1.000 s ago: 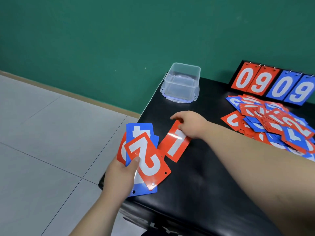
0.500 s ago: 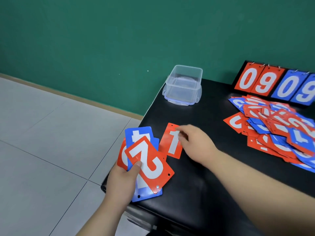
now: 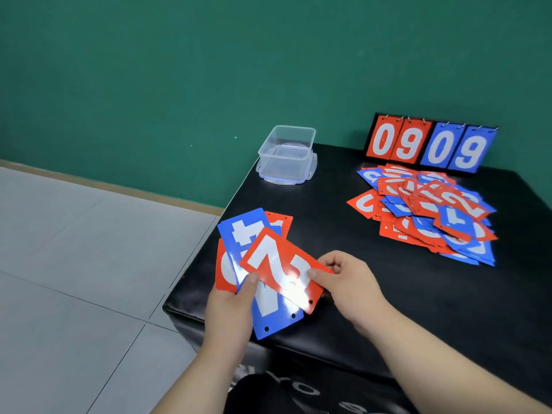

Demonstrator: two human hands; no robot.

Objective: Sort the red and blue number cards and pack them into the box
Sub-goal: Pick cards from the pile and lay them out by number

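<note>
My left grip [image 3: 230,306] held a fan [image 3: 264,309] of cards over the near left corner of the desk [image 3: 403,294], with the thumb pressed on top and the fingers curled underneath. The red 2 [image 3: 277,264] lay uppermost, tilted, with glare across its lower half. Under it sat a blue 4 [image 3: 248,231], and a red card [image 3: 222,270] with a round white digit stuck out at the left edge. The holed end of another red card [image 3: 280,221] showed behind the blue 4. I could not tell whether it sat in the fan or lay on the desk.

My right grip [image 3: 349,282] pinched the right edge of the red 2, thumb on its face and fingers curled below it.

The box [image 3: 286,156], clear and open, stood at the far left corner of the desk, well apart from both grips. It sat on what looked like its lid. To the right lay the pile [image 3: 427,210] of mixed red and blue cards, overlapping every which way. Just behind the pile the scoreboard [image 3: 430,144] stood upright against the green wall [image 3: 179,70], reading 09 in red and 09 in blue.
</note>
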